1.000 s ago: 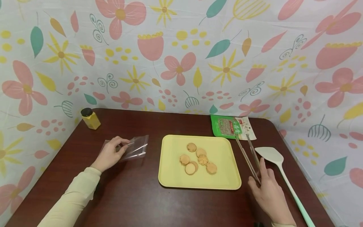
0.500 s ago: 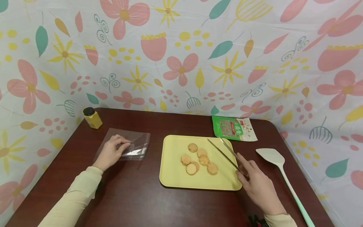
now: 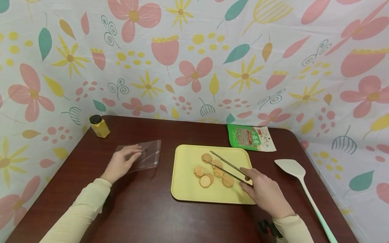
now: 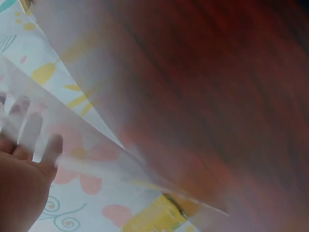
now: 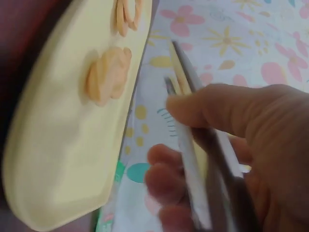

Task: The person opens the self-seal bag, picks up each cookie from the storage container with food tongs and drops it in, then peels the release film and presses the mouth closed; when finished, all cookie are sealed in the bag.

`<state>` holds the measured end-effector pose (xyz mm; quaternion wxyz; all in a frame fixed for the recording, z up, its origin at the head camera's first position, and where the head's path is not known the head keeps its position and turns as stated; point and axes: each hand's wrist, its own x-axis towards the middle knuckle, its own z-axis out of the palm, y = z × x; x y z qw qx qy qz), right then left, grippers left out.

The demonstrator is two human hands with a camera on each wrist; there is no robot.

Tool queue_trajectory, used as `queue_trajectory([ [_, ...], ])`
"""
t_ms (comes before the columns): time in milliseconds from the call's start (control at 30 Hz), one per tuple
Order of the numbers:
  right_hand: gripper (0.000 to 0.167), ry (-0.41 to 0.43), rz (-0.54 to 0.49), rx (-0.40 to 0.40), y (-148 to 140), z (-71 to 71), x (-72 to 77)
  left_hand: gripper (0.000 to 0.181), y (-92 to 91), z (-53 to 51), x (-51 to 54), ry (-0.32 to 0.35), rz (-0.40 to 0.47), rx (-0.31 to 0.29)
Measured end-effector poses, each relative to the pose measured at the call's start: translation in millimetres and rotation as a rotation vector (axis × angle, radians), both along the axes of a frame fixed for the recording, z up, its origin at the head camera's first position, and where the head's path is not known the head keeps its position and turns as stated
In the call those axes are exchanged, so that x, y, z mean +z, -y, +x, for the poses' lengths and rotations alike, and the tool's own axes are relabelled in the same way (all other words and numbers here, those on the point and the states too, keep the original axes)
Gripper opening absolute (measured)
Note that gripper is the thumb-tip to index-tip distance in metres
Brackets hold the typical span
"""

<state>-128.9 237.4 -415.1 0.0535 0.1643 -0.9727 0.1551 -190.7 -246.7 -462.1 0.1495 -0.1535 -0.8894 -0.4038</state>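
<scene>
My left hand [image 3: 121, 162] pinches a clear plastic bag [image 3: 150, 157] slightly raised over the left of the table. In the left wrist view the bag's film [image 4: 96, 130] lies in front of the fingers. My right hand [image 3: 265, 190] grips metal tongs [image 3: 229, 164] around their middle, the two arms spread apart. Their tips hang above several cookies [image 3: 205, 181] on a yellow tray [image 3: 185, 192]. The tongs appear to hold nothing. From the right wrist, the thumb lies along one tong arm, with cookies [image 5: 108, 75] beyond.
A yellow jar with a black lid [image 3: 99, 127] stands at the table's back left corner. Behind the tray's right end lies a green and white packet [image 3: 250, 137]. A white turner with a green handle [image 3: 304, 184] lies along the right edge. Patterned cloth [image 3: 194, 67] hangs around the table.
My right hand has picked up the tongs from beside the packet and swung them left over the tray. The bag in my left hand has shifted and tilted; that hand stays nearly in place.
</scene>
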Motion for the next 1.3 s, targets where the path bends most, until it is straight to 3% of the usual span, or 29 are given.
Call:
queue_trajectory([
  [233,0.048,0.005,0.077,0.008,-2.4,-12.3,4.0,0.023,3.7,-0.3,2.5,0.062,0.075,0.034],
  [567,0.047,0.012,0.047,-0.002,-3.4,-19.8,9.8,0.031,0.4,2.9,3.0,0.045,-0.034,-0.002],
  [767,0.043,0.059,0.043,-0.005,-1.6,-21.3,11.0,0.028,-0.1,2.2,1.0,0.041,-0.029,0.041],
  [1133,0.047,0.083,0.013,0.053,9.3,-21.5,11.3,0.026,1.9,1.3,0.7,0.065,0.052,0.034],
  [1300,0.048,0.012,-0.001,0.126,29.0,-20.3,9.6,0.025,1.5,2.2,3.1,0.082,0.056,0.041],
])
